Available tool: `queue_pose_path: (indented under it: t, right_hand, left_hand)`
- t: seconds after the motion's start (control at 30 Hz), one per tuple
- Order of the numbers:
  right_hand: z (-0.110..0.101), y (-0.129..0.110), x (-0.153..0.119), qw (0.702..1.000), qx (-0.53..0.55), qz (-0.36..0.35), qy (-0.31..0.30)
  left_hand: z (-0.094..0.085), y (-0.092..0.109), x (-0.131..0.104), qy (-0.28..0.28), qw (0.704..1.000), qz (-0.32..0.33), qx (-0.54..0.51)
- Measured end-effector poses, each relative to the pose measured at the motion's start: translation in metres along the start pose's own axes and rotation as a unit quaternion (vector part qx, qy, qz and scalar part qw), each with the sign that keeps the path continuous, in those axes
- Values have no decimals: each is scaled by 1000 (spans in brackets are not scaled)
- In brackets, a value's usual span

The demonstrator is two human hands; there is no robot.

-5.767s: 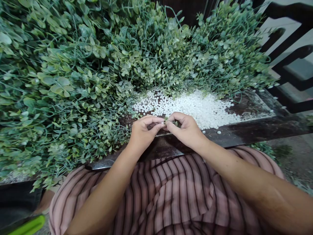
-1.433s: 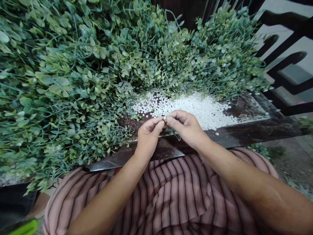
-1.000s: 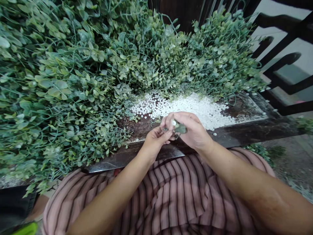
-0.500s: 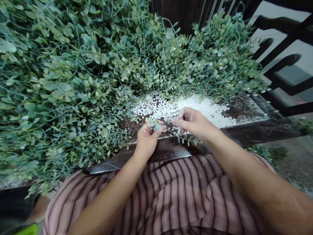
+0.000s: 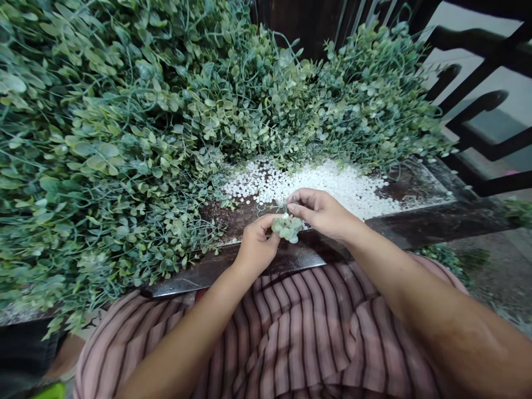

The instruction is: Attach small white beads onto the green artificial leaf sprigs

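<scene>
My left hand [image 5: 258, 239] is closed around a small artificial leaf sprig [image 5: 288, 228], whose pale green leaves bunch out past the thumb. Close beside it, my right hand [image 5: 322, 211] pinches at the sprig's thin stem with thumb and forefinger. A tiny white spot shows among the leaves, too small to name for sure. Right behind both hands, many small white plastic pieces [image 5: 344, 183] lie spread on a dark wooden surface [image 5: 224, 219]. The right hand's other fingers are curled in and partly hidden.
A big heap of artificial greenery [image 5: 137, 127] covers the left and back. Dark openwork panels [image 5: 477, 100] stand at the right. My striped garment [image 5: 291, 327] is against the front edge. Some greenery [image 5: 446, 260] lies low on the right, and part of another person's leg [image 5: 31, 349] shows lower left.
The sprig has turned, so its leaves now hang toward me between the hands. My right hand has moved slightly left, its fingertips now closer to my left hand.
</scene>
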State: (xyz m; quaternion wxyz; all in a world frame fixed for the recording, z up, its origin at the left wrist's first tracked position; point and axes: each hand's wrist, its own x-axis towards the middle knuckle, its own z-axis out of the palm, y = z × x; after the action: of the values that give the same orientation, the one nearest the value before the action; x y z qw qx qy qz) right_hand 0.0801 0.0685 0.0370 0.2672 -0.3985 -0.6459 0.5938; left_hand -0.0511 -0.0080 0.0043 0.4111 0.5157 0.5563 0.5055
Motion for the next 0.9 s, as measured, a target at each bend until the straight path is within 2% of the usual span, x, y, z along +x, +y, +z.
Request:
queue_pose_path:
  t: [0.07,0.13,0.27,0.37,0.47,0.6,0.7,0.8,0.9]
  right_hand:
    - [-1,-1,0,1000,8,-9,12]
    - [-1,-4,0,999,39,4,20]
    - [3,-8,-2,998,38,49,22]
    - [6,-7,-3,999,-15,35,10]
    - [10,-3,-3,998,-55,40,1]
    - [16,3,-2,995,-86,55,1]
    - [20,6,-2,996,-54,65,-18]
    - [22,8,-1,996,-33,76,-32]
    - [20,7,-1,997,-22,70,-19]
  left_hand:
    - [-7,0,3,-38,996,38,68]
    - [-17,-2,8,-40,986,60,151]
    - [-39,-17,25,80,947,58,307]
    - [-48,-26,38,100,915,44,387]
    - [-49,-30,44,97,899,33,426]
    - [-50,-32,45,105,898,37,425]
    - [-51,-32,43,110,915,44,386]
    - [-45,-28,39,144,945,34,293]
    - [-33,-17,35,173,977,-25,125]
